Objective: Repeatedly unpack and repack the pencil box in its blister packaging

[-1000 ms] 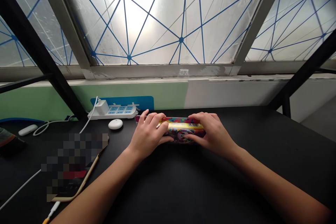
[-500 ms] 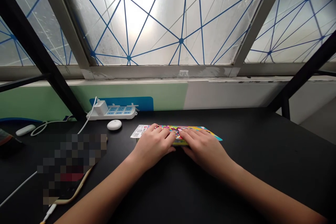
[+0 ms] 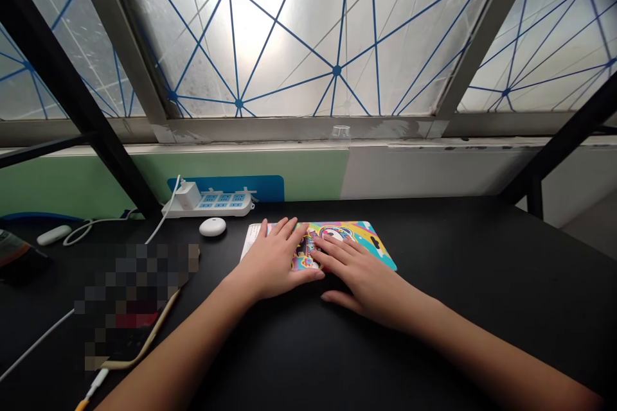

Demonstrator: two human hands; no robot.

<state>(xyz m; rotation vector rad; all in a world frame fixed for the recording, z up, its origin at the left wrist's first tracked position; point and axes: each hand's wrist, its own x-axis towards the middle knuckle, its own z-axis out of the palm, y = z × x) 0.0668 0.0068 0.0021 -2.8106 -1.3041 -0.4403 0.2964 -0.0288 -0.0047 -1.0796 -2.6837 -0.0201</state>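
Observation:
A flat, brightly printed cardboard package (image 3: 373,244) lies on the black table in front of me. It has a dark hang hole near its right end and a white label strip at its left end. Across its left half rests my left hand (image 3: 277,260), fingers spread, thumb pointing right along the near edge. My right hand (image 3: 349,270) lies over its middle with the fingers stretched out and the thumb apart on the table side. Neither hand grips anything. Both cover much of the package's print.
A white power strip (image 3: 226,204) with a plugged-in charger (image 3: 187,194) sits by the wall. Close to it is a white rounded case (image 3: 213,227). At left lies a pixelated phone-like device (image 3: 139,308) with a cable. Black metal posts (image 3: 87,103) flank the table (image 3: 457,282).
Both hands have opened and flattened, with the thumbs coming out from the near edge. The package's printed face now lies flatter and shows more. The view has shifted slightly.

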